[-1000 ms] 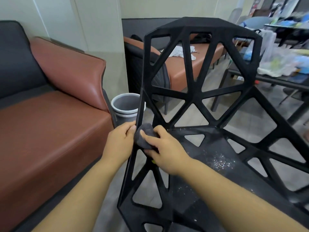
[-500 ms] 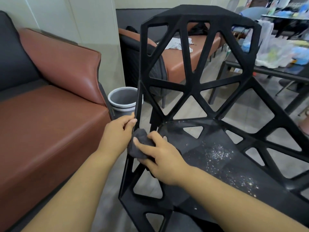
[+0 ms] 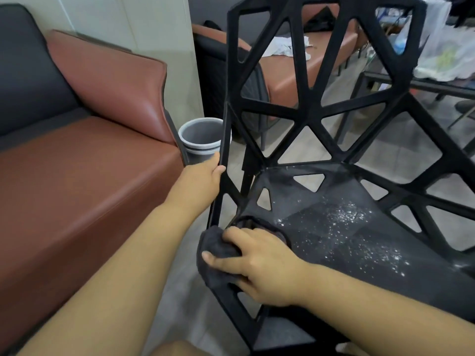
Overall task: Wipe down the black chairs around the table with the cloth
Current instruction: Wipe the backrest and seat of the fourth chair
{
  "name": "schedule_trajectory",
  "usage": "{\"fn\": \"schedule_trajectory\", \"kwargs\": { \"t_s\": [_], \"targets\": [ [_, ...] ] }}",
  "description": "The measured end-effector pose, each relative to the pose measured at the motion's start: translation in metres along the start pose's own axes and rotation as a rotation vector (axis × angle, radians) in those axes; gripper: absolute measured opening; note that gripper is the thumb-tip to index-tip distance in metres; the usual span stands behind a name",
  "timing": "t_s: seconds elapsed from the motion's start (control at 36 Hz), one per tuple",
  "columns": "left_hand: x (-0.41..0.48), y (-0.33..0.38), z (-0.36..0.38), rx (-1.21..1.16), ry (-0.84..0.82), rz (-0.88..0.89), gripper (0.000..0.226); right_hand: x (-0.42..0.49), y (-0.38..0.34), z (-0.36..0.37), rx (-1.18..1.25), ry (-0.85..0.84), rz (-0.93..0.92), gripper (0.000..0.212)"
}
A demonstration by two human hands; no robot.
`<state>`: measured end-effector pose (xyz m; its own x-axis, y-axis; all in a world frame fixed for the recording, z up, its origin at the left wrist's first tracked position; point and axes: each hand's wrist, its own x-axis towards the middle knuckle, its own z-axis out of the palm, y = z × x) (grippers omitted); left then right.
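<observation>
Right hand (image 3: 259,265) presses cloth (image 3: 216,249) on chair (image 3: 316,106).

The floor (image 3: 177,304) is pale tile. A grey bin (image 3: 200,140) stands on it, between the brown sofa (image 3: 77,176) at the left and the black chair (image 3: 308,109). At the upper right, a dark tabletop (image 3: 424,82) carries translucent plastic bags (image 3: 442,55) near its edge.
</observation>
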<state>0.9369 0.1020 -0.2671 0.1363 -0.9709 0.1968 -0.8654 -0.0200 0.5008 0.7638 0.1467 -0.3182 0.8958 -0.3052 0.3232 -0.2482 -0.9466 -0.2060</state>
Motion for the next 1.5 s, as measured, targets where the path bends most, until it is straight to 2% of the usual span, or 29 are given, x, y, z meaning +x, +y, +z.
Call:
{"fn": "schedule_trajectory", "kwargs": {
  "t_s": [0.14, 0.19, 0.25, 0.33, 0.39, 0.47, 0.58, 0.67, 0.75, 0.81, 0.94, 1.08, 1.19, 1.33, 1.5],
  "targets": [
    [-0.011, -0.004, 0.003, -0.009, -0.066, -0.049, 0.047, 0.005, 0.020, -0.012, -0.064, -0.016, -0.065, 0.046],
    [-0.013, -0.007, 0.000, -0.010, -0.103, -0.054, 0.048, 0.002, 0.029, -0.010, -0.070, -0.038, -0.020, 0.044],
    [-0.012, -0.010, -0.003, -0.012, -0.126, -0.053, 0.047, -0.001, 0.036, -0.007, -0.080, -0.065, 0.123, 0.043],
    [-0.010, -0.013, -0.004, -0.026, -0.142, -0.051, 0.046, 0.005, 0.048, -0.010, 0.034, -0.128, 0.518, 0.039],
    [-0.010, -0.013, -0.002, -0.060, -0.128, -0.055, 0.045, 0.013, 0.051, -0.008, 0.070, -0.142, 0.654, 0.037],
    [-0.012, -0.014, 0.005, -0.099, -0.099, -0.075, 0.045, 0.025, 0.050, 0.001, 0.065, -0.004, 0.794, 0.032],
    [-0.013, -0.014, 0.011, -0.103, -0.064, -0.083, 0.045, 0.030, 0.064, 0.010, 0.187, 0.200, 1.075, 0.027],
    [-0.017, -0.011, 0.013, -0.113, -0.024, -0.074, 0.043, 0.029, 0.086, 0.009, 0.289, 0.233, 1.253, 0.025],
    [-0.020, -0.006, 0.013, -0.173, 0.024, -0.073, 0.035, 0.031, 0.086, 0.008, 0.324, 0.109, 1.158, 0.028],
    [-0.020, -0.002, 0.014, -0.186, 0.069, -0.068, 0.020, 0.029, 0.079, 0.005, 0.296, 0.042, 1.063, 0.029],
    [-0.004, 0.009, 0.013, -0.175, 0.154, -0.153, 0.012, 0.021, 0.071, -0.006, 0.297, -0.008, 0.934, 0.034],
    [0.013, 0.021, 0.016, -0.267, 0.125, -0.176, 0.025, 0.037, 0.108, 0.000, 0.229, 0.088, 1.014, 0.021],
    [0.015, 0.020, 0.025, -0.199, 0.174, -0.141, 0.033, 0.056, 0.143, 0.003, 0.153, 0.193, 1.127, 0.034],
    [0.014, 0.019, 0.027, -0.189, 0.204, -0.132, 0.031, 0.069, 0.171, 0.013, 0.148, 0.205, 1.246, 0.025],
    [0.014, 0.020, 0.027, -0.165, 0.215, -0.141, 0.020, 0.055, 0.163, 0.016, 0.164, 0.107, 1.214, 0.029]
  ]
}}
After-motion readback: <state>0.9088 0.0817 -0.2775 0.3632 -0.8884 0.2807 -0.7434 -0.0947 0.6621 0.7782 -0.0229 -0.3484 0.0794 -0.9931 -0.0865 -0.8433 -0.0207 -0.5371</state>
